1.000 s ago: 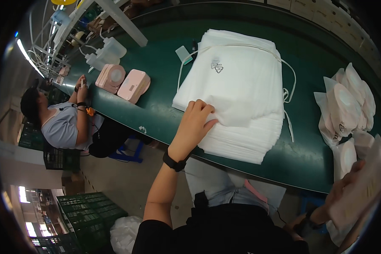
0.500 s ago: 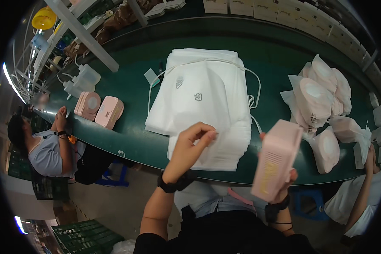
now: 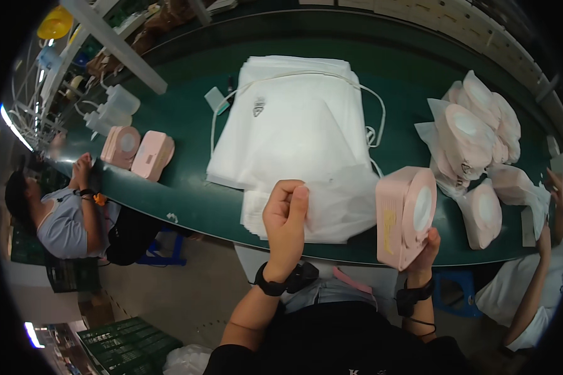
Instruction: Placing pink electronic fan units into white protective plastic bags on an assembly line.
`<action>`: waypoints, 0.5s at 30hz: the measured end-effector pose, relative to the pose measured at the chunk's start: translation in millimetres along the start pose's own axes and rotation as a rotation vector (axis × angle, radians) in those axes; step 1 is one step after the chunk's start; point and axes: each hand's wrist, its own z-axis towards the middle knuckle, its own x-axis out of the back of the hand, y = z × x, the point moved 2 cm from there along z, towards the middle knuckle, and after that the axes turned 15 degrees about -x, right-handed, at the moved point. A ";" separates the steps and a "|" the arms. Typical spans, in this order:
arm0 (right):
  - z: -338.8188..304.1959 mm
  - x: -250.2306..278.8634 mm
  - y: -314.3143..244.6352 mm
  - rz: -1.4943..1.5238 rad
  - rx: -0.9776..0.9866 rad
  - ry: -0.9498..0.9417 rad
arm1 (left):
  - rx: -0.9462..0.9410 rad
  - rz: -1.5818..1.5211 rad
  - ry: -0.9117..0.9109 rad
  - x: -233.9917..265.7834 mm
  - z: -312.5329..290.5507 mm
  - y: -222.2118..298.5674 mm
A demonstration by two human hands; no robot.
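My left hand [image 3: 286,222] is closed, thumb against fingers, on the edge of a thin translucent white bag [image 3: 341,206]. The bag spreads rightward from my fingers above the near end of a stack of white bags [image 3: 294,125]. A white cord [image 3: 319,73] lies across the far part of that stack. In my right hand [image 3: 424,253] is a pink box-shaped device [image 3: 391,219] with a round pale disc on one face. It is held upright at the bag's right side, its lower end in my fingers. Whether device and bag touch, I cannot tell.
Bagged pink devices [image 3: 475,134] are heaped on the green table [image 3: 187,125] at right. Unbagged pink devices [image 3: 150,156] and plastic bottles [image 3: 120,106] stand at left. People sit at both sides. White boxes [image 3: 431,15] line the far shelf.
The bag's edge has been pulled up and rightward from the stack by my left hand. My right hand has turned the device, so its round disc now shows.
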 end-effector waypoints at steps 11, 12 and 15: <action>-23.0 -22.7 -12.0 -0.001 -0.351 0.111 | -0.396 0.392 -0.682 -37.2 -22.0 22.1; -19.1 -21.2 -12.1 -0.021 -0.234 0.216 | -0.447 0.467 -0.738 -36.4 -25.5 23.8; -18.0 -29.8 -16.1 -0.538 0.151 0.294 | -0.556 0.627 -0.844 -36.9 -30.4 25.5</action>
